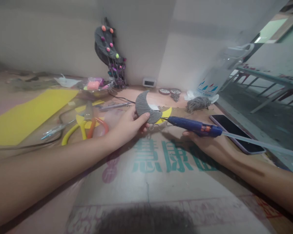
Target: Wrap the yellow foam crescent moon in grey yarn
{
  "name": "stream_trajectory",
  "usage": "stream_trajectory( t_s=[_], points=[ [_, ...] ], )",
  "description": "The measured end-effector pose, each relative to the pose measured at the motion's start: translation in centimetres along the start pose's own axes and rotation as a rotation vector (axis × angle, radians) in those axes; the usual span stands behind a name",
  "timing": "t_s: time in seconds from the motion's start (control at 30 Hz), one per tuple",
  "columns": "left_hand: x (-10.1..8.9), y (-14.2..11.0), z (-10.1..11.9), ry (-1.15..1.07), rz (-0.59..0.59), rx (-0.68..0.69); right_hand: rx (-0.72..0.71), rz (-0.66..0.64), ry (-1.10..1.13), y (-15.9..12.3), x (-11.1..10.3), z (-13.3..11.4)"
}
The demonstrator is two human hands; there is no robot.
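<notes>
My left hand (134, 123) grips a crescent moon wrapped in grey yarn (146, 109), thumb laid across its front. In my right hand (197, 139) is a blue hot glue gun (192, 125), its metal nozzle touching or very near the crescent's lower right tip. A long translucent glue stick (256, 142) sticks out of the gun's back end. Just behind the crescent lies a yellow crescent-shaped piece (167, 113), partly covered by it. The fingers of my right hand are mostly hidden beneath the gun.
Pliers with yellow handles (81, 126) and orange-handled scissors (95, 125) lie left, by a yellow sheet (31, 113). A phone (236, 133), a grey yarn bundle (198, 104) and a large clear bottle (217, 71) stand or lie right. A decorated grey crescent (104, 45) hangs behind.
</notes>
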State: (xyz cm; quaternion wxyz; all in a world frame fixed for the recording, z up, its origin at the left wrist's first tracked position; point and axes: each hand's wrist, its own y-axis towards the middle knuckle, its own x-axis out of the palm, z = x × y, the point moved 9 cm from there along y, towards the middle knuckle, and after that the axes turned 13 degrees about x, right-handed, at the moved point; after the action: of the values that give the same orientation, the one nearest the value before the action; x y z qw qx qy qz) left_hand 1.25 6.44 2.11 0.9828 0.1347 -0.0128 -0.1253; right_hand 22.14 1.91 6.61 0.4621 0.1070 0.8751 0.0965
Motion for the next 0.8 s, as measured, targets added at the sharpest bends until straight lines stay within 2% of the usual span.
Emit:
stream_trajectory(
  t_s=[0.13, 0.33, 0.5, 0.8],
  points=[
    [0.0, 0.1, 0.0, -0.010, -0.003, 0.014, 0.068, -0.045, 0.071, 0.1, 0.0, 0.6],
    [0.1, 0.1, 0.2, -0.033, 0.002, 0.028, 0.092, -0.071, 0.149, 0.4, 0.0, 0.8],
    [0.1, 0.1, 0.4, -0.027, 0.010, 0.021, 0.114, -0.053, 0.200, 0.5, 0.0, 1.0],
    [0.2, 0.1, 0.4, -0.015, -0.012, 0.039, 0.135, -0.056, 0.173, 0.7, 0.0, 1.1]
  ],
)
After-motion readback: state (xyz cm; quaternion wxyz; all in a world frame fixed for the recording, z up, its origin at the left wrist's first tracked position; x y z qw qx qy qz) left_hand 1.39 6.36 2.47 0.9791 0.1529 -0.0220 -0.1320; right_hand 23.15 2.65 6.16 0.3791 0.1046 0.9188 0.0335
